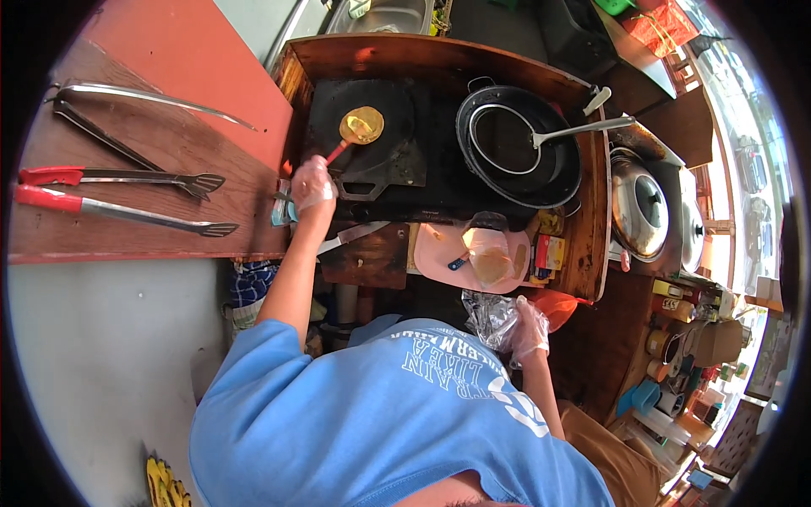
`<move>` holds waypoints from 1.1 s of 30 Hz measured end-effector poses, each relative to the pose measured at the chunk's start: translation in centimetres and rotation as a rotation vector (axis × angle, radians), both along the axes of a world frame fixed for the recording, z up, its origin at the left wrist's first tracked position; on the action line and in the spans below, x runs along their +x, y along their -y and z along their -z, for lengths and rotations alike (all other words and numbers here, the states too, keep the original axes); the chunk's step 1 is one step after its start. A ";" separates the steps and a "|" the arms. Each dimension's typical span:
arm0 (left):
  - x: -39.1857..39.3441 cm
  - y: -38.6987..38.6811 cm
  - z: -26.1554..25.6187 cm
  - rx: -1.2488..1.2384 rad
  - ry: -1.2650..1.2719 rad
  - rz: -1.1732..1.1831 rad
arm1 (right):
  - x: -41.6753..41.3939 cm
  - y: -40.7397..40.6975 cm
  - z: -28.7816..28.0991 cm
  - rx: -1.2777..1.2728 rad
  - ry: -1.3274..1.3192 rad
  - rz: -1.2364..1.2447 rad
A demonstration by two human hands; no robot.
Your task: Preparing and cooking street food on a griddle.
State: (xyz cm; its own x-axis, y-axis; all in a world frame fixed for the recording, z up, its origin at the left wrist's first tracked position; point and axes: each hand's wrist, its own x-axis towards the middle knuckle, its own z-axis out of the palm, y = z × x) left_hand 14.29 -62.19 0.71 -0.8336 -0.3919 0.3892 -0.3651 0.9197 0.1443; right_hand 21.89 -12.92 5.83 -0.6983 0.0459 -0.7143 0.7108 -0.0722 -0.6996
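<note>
My left hand [314, 185], in a clear plastic glove, grips the red handle [338, 152] of a cooking utensil over a black square griddle [323, 101]. A round, golden-yellow piece of food [362, 125] lies at the utensil's far end; I cannot tell whether it rests on the utensil or the griddle. My right hand [530, 326], gloved as well, holds a crumpled clear plastic bag [491, 317] close to my body. Just beyond that hand is a pink cutting board [434, 253], bearing a clear bag with a flat round item [491, 265] and a blue-handled tool [457, 263].
Right of the griddle, a black pan [466, 142] holds a long-handled round utensil [580, 130]. Red-handled tongs [127, 174] lie on the wooden counter [57, 247] at left. A knife [355, 234] lies before the stove. A lidded steel pot [624, 218] stands beyond the wooden surround [586, 241].
</note>
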 end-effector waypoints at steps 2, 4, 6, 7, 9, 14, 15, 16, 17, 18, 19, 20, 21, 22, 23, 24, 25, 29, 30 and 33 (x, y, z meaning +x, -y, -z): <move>-1.5 1.2 -0.2 -0.014 -0.035 -0.016 | -0.3 0.5 0.4 -0.037 0.025 0.027; -2.7 1.6 0.0 0.081 -0.087 0.020 | -0.8 1.0 0.4 -0.078 0.041 0.051; -2.4 -0.6 0.6 0.072 0.013 0.034 | -1.2 1.2 0.2 0.123 -0.039 -0.102; -2.0 -1.3 0.7 0.115 0.044 0.083 | -1.1 0.9 1.3 -0.006 -0.002 0.018; -2.5 -0.7 0.1 0.147 0.023 0.035 | -1.3 0.5 2.0 -0.009 0.003 0.024; -4.9 2.5 0.0 0.089 0.066 -0.032 | -1.9 1.6 1.8 -0.011 0.052 -0.011; -5.2 0.4 -1.1 0.135 0.122 -0.050 | -2.0 1.4 1.8 -0.006 0.051 -0.002; -4.1 -0.3 -1.2 0.147 0.090 0.060 | -2.0 1.3 1.8 -0.004 0.026 -0.002; -2.8 -0.6 -1.1 0.148 0.042 0.096 | -2.0 1.2 1.7 -0.003 0.002 -0.002; -1.5 -0.4 -0.9 0.147 -0.009 0.134 | -1.9 1.2 1.5 -0.003 -0.024 0.000; -0.5 0.0 -1.2 0.167 -0.101 0.129 | -1.7 1.6 1.3 -0.033 0.013 0.066; -0.1 0.6 -1.7 0.121 -0.014 -0.023 | -2.0 1.5 1.5 -0.036 0.011 0.070; 0.2 1.8 -1.3 0.065 -0.081 -0.025 | -1.9 1.3 1.8 -0.055 0.016 0.050; -0.2 2.3 -1.4 0.012 -0.149 -0.017 | -1.6 0.8 2.3 -0.072 0.018 0.041; -0.2 2.2 -1.3 0.021 -0.042 -0.039 | -1.2 0.4 3.4 -0.104 0.051 0.081; 0.3 1.8 -0.9 0.021 -0.044 -0.039 | -1.5 0.6 2.6 -0.103 0.049 0.082; 1.4 0.9 -0.3 0.075 -0.014 -0.005 | -1.9 0.9 1.2 0.082 0.005 -0.077; 2.8 -0.4 -0.9 0.153 -0.039 0.061 | -2.6 2.0 0.4 0.067 -0.025 -0.018; 2.3 0.0 -1.0 0.108 -0.108 0.037 | -2.3 2.1 0.4 -0.069 0.012 0.101; -1.8 0.4 -1.8 0.081 -0.162 0.028 | -2.6 1.3 2.0 -0.045 0.011 0.032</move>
State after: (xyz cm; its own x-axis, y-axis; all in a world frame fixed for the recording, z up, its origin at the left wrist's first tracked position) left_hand 12.50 -62.59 2.51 -0.7739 -0.4047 0.4872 -0.3053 0.9123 0.2727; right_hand 19.33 -14.25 3.80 -0.6893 0.0355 -0.7236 0.7152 -0.1264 -0.6874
